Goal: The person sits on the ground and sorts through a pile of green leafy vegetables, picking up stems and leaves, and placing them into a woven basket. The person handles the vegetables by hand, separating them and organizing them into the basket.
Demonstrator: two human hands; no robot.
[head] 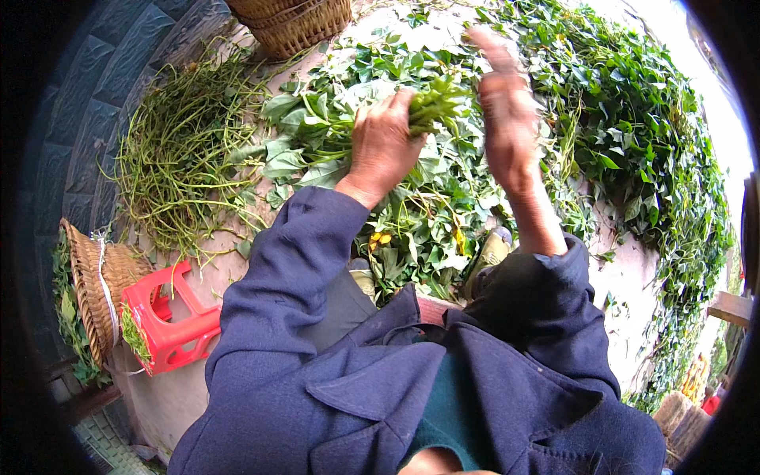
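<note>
My left hand (pixel 386 139) is closed around a bundle of leafy green stems (pixel 436 107); the stem ends stick out to the right of my fist and the broad leaves (pixel 297 124) spread to its left. To the right of the stem ends is my right hand (pixel 507 107), raised and blurred, apart from the bundle, with its fingers pointing away from me. I cannot make out anything held in it. Under both hands lies a layer of loose green leaves (pixel 427 208), with a few yellow ones among them, reaching down between my shoes.
A heap of stripped stems (pixel 190 154) lies on the left, near a wicker basket (pixel 297 24). Lower left are a tilted woven basket (pixel 113 273) and a red plastic stool (pixel 178 332) on its side. A big pile of leafy vines (pixel 629 130) covers the right.
</note>
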